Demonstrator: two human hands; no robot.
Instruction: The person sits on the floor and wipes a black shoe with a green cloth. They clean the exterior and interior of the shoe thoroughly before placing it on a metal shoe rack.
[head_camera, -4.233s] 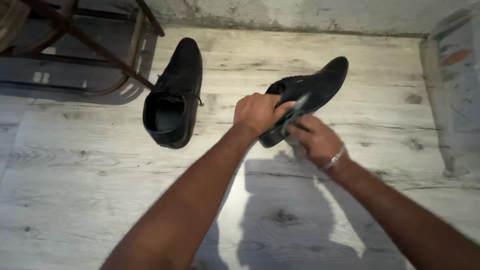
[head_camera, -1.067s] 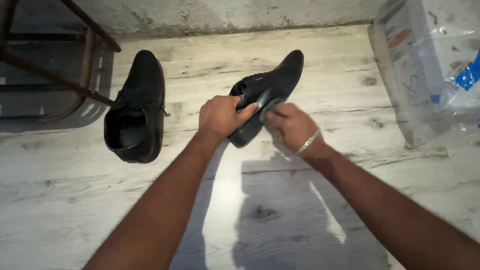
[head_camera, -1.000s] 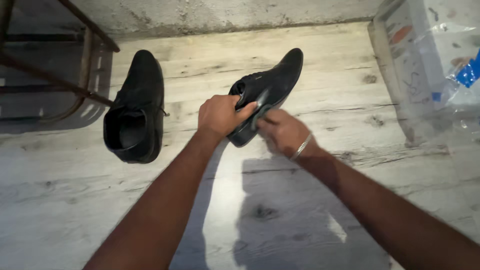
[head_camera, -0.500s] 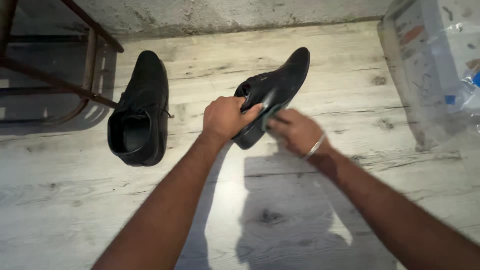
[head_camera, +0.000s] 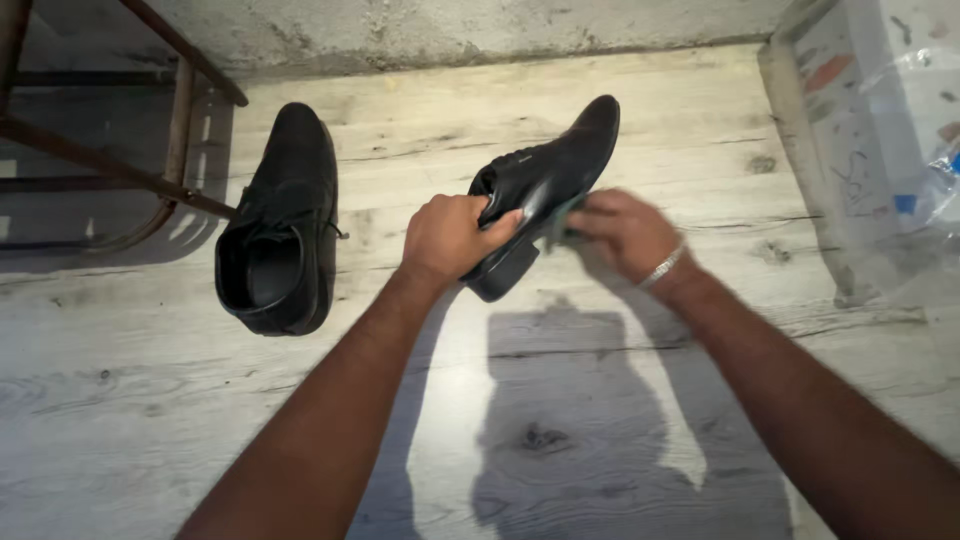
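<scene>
Black leather dress shoe (head_camera: 545, 185) up off the floor, tipped on its side, toe aimed away toward the far wall, heel low and nearest the camera. Glossy sheen along the upper, dark sole edge showing, opening turned to the left. A small greyish cloth (head_camera: 560, 218) presses flat against its side at mid-length, mostly covered. Its mate, a second black shoe (head_camera: 280, 225), sits upright on the pale wood-plank floor well to the left, laces visible, opening facing up, toe pointing away too.
</scene>
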